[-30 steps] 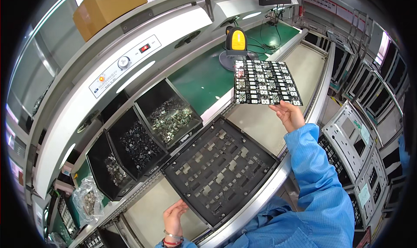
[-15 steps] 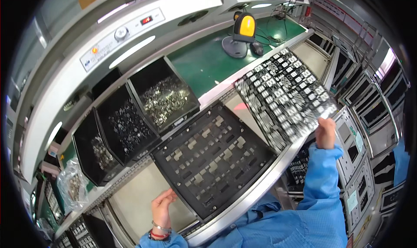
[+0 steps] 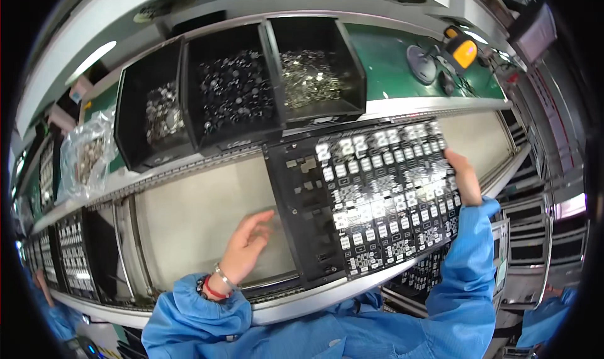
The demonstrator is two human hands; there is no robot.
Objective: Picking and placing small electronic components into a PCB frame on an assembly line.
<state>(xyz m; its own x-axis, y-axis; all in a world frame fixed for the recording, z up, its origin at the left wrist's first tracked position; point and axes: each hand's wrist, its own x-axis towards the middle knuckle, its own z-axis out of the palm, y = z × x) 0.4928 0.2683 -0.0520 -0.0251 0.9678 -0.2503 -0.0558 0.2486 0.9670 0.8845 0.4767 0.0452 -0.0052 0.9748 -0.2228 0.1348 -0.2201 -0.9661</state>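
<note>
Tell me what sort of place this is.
Probably an electronics assembly workstation. The right hand holds a panel that looks like rows of circuit boards, three black bins hold small loose parts, and what looks like a scanner stands on the green bench.

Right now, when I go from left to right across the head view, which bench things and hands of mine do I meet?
Clear plastic bag → leftmost black bin → your left hand → circuit-board panel → your right hand.

Electronics assembly workshop, factory-line type: conveyor point(image 3: 201, 214), circuit board point(image 3: 390, 217), bins point(image 3: 223, 41) of small parts, scanner point(image 3: 463, 52) on green bench point(image 3: 387, 63), blue workwear point(image 3: 469, 265).
</note>
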